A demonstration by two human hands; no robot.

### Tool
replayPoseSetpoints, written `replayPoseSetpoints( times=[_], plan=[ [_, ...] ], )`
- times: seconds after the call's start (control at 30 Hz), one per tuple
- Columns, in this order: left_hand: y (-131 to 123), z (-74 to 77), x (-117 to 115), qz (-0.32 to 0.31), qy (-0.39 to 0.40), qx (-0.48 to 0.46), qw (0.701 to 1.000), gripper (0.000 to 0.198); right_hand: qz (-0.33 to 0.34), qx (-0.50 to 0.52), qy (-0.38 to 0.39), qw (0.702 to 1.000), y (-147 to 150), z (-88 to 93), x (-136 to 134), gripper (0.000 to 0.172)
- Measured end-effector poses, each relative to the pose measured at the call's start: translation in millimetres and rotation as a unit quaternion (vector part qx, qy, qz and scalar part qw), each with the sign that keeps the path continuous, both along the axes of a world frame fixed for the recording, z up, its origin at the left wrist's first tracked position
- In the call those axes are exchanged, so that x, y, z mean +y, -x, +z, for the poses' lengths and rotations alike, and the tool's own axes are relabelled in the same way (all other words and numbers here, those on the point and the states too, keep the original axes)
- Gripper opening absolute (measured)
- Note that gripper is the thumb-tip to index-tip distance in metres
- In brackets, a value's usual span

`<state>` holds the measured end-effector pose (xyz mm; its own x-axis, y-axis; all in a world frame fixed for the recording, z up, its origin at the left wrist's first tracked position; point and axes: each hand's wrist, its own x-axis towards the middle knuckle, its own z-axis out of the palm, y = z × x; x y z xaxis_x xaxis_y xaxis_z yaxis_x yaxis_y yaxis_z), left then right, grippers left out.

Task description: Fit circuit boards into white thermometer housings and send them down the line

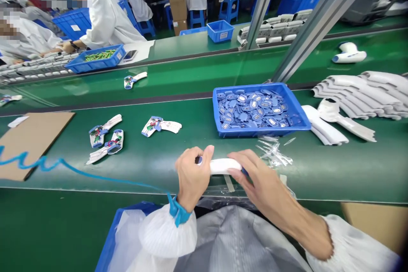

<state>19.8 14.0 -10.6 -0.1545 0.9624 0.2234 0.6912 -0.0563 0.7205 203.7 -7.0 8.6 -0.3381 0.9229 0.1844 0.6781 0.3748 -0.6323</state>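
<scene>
Your left fingers (208, 155) and right fingers (250, 160) pinch opposite ends of the white casing (223, 166) (likely to steady it) over the worktop (321, 174).

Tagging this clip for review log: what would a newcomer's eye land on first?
Probably the blue tray heaped with small blue parts, right of centre. Next, the white piece held between left grip and right grip, near the middle. Then the turquoise cord, running left from the wristband.

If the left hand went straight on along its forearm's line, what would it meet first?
Probably the dark rail beyond the green worktop; the left hand points between the blue tray and an open white unit. Height above it is unclear.
</scene>
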Motion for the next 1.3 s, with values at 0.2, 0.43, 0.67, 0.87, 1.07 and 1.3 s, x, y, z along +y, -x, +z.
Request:
replayPoseSetpoints(
  times=[0.2, 0.43, 0.67, 0.87, 1.07, 1.3],
  plan=[
    [0.8, -6.5, 12.9, -0.012, -0.078, 0.04, 0.996, 0.051, -0.009, -0.021, 0.001, 1.0, 14.2, -5.0, -13.0, 0.031],
    [32.8, 1.1, -10.1, -0.025, -0.058, -0.127, 0.99, 0.026, -0.173, 0.158, 0.459, 0.857, 21.4, -16.0, 5.7, 0.048],
    [17.3, -20.7, 17.8, 0.12, -0.014, -0.28, 0.952, 0.055, 0.029, 0.018, 0.339, 0.94, 45.0, -9.5, -9.4, 0.038],
    [9.8, -19.5, 31.2, 0.139, 0.01, -0.161, 0.977, 0.052, 0.025, -0.159, 0.131, 0.978, 56.1, -16.9, -16.7, 0.038],
    [28.0, 6.1, 14.1, -0.137, 0.144, -0.346, 0.917, 0.031, 0.024, 0.087, 0.249, 0.964, 15.0, -21.0, -5.7, 0.041],
    [51.4, 34.5, 0.5, -0.189, 0.166, -0.194, 0.948, 0.022, -0.028, 0.153, 0.323, 0.933, -6.0, -28.2, -2.8, 0.05]
  ],
)
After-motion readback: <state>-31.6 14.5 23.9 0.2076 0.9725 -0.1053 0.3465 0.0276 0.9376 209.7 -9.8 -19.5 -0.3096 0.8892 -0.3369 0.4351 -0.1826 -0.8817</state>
